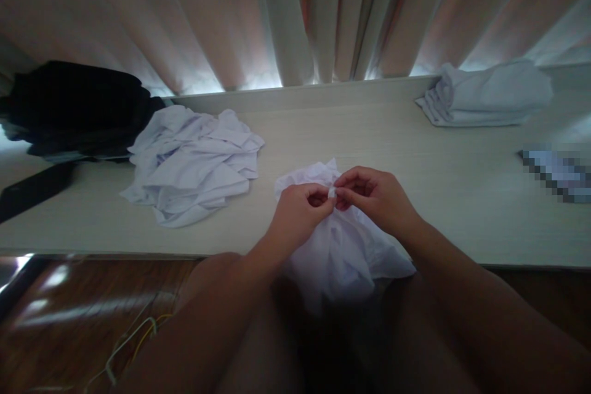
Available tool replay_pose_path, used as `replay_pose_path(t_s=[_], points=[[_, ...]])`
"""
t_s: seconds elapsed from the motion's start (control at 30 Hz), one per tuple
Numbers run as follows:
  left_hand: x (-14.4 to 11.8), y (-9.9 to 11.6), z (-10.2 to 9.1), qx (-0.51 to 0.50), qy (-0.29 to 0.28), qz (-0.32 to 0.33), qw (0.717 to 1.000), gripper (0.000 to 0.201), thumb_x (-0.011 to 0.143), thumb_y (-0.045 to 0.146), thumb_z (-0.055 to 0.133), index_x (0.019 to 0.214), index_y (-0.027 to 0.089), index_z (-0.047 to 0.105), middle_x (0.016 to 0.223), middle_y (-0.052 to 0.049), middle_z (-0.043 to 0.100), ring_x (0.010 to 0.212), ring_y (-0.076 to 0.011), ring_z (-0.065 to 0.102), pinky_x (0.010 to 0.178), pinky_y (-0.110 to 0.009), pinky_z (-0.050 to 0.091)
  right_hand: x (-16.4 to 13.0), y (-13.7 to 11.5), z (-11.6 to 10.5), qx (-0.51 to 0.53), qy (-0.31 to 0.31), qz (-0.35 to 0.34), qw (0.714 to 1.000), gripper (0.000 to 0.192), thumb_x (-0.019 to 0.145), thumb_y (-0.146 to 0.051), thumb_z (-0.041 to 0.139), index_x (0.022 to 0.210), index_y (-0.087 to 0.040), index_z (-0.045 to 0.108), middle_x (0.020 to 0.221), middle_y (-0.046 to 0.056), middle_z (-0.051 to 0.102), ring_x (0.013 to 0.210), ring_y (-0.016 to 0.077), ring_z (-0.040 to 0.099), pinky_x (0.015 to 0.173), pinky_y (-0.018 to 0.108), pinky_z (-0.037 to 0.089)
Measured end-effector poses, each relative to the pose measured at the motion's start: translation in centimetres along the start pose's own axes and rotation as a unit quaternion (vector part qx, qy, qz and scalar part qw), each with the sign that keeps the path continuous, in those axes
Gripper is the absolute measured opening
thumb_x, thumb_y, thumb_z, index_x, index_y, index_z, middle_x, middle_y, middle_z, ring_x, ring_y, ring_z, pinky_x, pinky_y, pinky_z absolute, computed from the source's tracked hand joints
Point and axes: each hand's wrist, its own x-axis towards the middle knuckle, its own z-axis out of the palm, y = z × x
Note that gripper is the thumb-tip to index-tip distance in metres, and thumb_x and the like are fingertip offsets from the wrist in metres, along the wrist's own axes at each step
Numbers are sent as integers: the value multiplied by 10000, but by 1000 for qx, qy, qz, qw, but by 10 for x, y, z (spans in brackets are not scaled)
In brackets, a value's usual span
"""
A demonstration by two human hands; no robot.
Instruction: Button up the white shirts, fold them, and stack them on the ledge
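Two hands (299,212) (379,197) pinch white cloth (339,252) | spills past table edge (115,252) | room rightward

Left hand (302,209) at upper left of the white cloth (339,252), thumb and index fingertip pinched together on a small bit of it; remaining fingers curled under. Right hand (372,194) at the cloth's upper right, thumb and index pinching the same bit, back of the hand up. Fingertips of both hands nearly meet. Bare left forearm (226,301) and right forearm (462,283) slant in from either side of the cloth, below the hands.
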Motion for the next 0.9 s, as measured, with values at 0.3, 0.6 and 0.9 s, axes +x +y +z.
replay_pose_path(t_s=[0.3,0.6,0.9], points=[[0,-7,6,13,6,9,1000,126,790,165,628,820,152,750,768,-33,741,680,-146,634,646,-245,462,1,0,-4,-1,-10,11,1000,320,776,-422,794,916,-199,612,692,26,729,617,199,720,586,312,590],[1,-7,4,-10,-10,10,1000,84,808,189,648,763,169,716,743,-16,733,688,-145,649,649,-236,475,2,-5,-7,28,-31,23,999,390,758,-350,805,1052,-210,592,678,-3,711,591,177,695,562,283,561],[-1,-8,3,-18,-10,28,999,82,810,177,644,801,164,724,787,-21,740,704,-139,651,664,-231,494,3,1,-9,-19,-43,22,999,401,786,-397,776,1110,-187,672,712,29,733,609,188,702,584,296,572]])
